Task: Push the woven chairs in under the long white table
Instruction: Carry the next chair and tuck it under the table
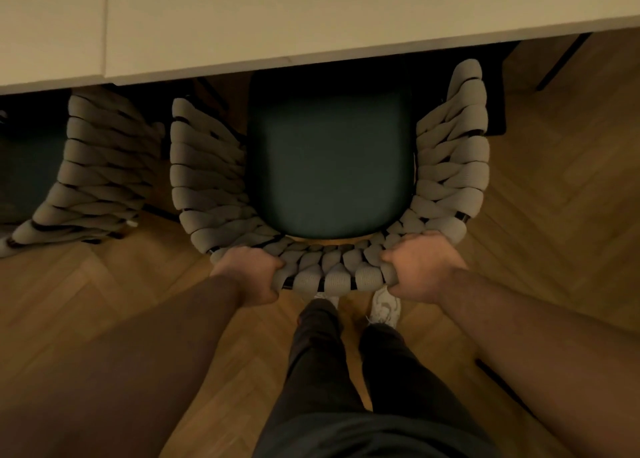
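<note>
A woven chair (pixel 207 180) with thick grey braided rope sides and a dark green seat cushion (pixel 330 167) stands right in front of me. Its front part sits beneath the edge of the long white table (pixel 311 18). My left hand (pixel 251 272) is closed over the left of the chair's back rim, and my right hand (pixel 420 267) is closed over the right of it. A second woven chair (pixel 93 170) of the same kind stands at the left, partly under the table.
Herringbone wooden floor (pixel 554 198) lies all around. My legs in dark trousers and a white shoe (pixel 386 307) are just behind the chair. A dark table leg (pixel 561 63) slants down at the upper right. A thin dark bar (pixel 502 385) lies on the floor at the lower right.
</note>
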The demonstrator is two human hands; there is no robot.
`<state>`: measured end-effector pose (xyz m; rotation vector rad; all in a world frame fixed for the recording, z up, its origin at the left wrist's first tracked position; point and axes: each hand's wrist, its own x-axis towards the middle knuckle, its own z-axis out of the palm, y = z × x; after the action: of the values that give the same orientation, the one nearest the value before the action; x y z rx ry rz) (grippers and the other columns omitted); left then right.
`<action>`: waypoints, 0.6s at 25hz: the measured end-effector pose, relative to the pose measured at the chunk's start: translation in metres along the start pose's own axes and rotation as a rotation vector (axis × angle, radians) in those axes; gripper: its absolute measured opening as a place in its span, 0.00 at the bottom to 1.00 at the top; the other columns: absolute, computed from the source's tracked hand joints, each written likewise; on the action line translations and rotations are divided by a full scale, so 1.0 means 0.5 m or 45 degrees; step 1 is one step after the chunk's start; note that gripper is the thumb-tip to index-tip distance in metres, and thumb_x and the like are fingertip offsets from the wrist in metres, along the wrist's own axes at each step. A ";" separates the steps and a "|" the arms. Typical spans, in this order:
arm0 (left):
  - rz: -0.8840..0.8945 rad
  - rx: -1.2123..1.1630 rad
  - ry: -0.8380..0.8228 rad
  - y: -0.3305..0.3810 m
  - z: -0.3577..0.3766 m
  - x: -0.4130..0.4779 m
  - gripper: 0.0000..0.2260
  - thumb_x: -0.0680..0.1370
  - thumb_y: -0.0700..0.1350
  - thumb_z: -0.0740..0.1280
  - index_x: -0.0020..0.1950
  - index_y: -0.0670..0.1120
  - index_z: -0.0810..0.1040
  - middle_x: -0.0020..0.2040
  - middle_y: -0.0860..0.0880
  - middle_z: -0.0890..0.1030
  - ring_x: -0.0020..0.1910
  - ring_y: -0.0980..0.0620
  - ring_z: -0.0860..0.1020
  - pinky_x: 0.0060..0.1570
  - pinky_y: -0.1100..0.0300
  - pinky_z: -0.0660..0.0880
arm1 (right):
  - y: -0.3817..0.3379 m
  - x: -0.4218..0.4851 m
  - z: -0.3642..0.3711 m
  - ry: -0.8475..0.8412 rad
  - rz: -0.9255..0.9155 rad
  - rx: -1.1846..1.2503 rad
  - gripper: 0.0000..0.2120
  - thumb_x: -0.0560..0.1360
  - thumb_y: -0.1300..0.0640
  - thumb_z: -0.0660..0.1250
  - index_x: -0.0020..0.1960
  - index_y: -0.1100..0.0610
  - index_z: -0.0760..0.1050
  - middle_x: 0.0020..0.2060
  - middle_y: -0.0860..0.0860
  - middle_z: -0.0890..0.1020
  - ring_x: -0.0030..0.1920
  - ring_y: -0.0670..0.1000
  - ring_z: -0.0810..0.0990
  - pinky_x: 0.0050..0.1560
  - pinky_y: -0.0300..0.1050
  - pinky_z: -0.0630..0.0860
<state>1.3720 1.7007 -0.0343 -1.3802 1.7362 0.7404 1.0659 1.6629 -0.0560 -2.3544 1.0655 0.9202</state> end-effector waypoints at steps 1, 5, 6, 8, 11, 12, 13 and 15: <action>0.009 -0.010 0.021 -0.014 -0.010 0.010 0.23 0.75 0.59 0.67 0.71 0.60 0.76 0.57 0.53 0.82 0.59 0.48 0.79 0.59 0.51 0.75 | 0.005 0.009 -0.015 0.015 0.014 -0.004 0.18 0.75 0.35 0.64 0.59 0.43 0.78 0.49 0.46 0.81 0.55 0.52 0.79 0.59 0.53 0.74; 0.038 0.011 0.093 -0.054 -0.057 0.054 0.22 0.74 0.60 0.67 0.68 0.60 0.78 0.56 0.53 0.83 0.57 0.48 0.80 0.58 0.51 0.76 | 0.026 0.056 -0.061 0.012 0.092 0.002 0.18 0.74 0.35 0.65 0.59 0.42 0.78 0.47 0.46 0.80 0.52 0.52 0.79 0.60 0.52 0.74; 0.036 0.023 0.097 -0.064 -0.071 0.064 0.22 0.74 0.60 0.67 0.68 0.60 0.78 0.56 0.53 0.83 0.57 0.48 0.80 0.59 0.51 0.77 | 0.033 0.068 -0.073 0.008 0.110 0.018 0.18 0.73 0.35 0.64 0.59 0.41 0.78 0.46 0.46 0.81 0.52 0.52 0.79 0.60 0.52 0.74; 0.036 0.016 0.103 -0.081 -0.092 0.083 0.23 0.74 0.60 0.68 0.69 0.60 0.77 0.55 0.53 0.82 0.57 0.49 0.80 0.59 0.50 0.77 | 0.046 0.087 -0.095 0.008 0.138 0.021 0.18 0.73 0.35 0.64 0.58 0.40 0.79 0.46 0.45 0.81 0.52 0.51 0.80 0.60 0.51 0.74; 0.051 -0.014 0.084 -0.097 -0.114 0.099 0.23 0.75 0.59 0.70 0.70 0.60 0.77 0.57 0.53 0.82 0.59 0.49 0.79 0.61 0.49 0.77 | 0.050 0.106 -0.116 0.000 0.148 0.021 0.17 0.73 0.35 0.65 0.59 0.39 0.78 0.46 0.45 0.81 0.52 0.51 0.80 0.58 0.50 0.73; 0.054 -0.027 0.072 -0.101 -0.114 0.102 0.24 0.75 0.59 0.70 0.72 0.60 0.76 0.59 0.52 0.82 0.60 0.48 0.79 0.62 0.50 0.76 | 0.047 0.109 -0.118 -0.007 0.152 0.022 0.17 0.73 0.35 0.65 0.59 0.39 0.78 0.45 0.45 0.80 0.52 0.51 0.80 0.57 0.50 0.73; 0.053 -0.041 0.062 -0.104 -0.114 0.103 0.25 0.76 0.59 0.70 0.73 0.60 0.75 0.60 0.52 0.82 0.61 0.48 0.79 0.62 0.50 0.75 | 0.044 0.110 -0.119 -0.020 0.160 0.019 0.17 0.73 0.35 0.65 0.58 0.39 0.78 0.45 0.45 0.80 0.52 0.51 0.80 0.57 0.50 0.73; 0.047 -0.051 0.060 -0.104 -0.110 0.105 0.27 0.75 0.59 0.71 0.75 0.61 0.74 0.62 0.52 0.82 0.61 0.49 0.78 0.63 0.50 0.74 | 0.041 0.107 -0.120 -0.048 0.197 0.021 0.17 0.73 0.36 0.65 0.58 0.40 0.78 0.45 0.45 0.80 0.52 0.51 0.79 0.58 0.51 0.73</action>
<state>1.4051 1.6157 -0.0487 -1.4061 1.7968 0.7726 1.1005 1.5878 -0.0530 -2.2575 1.2487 1.0023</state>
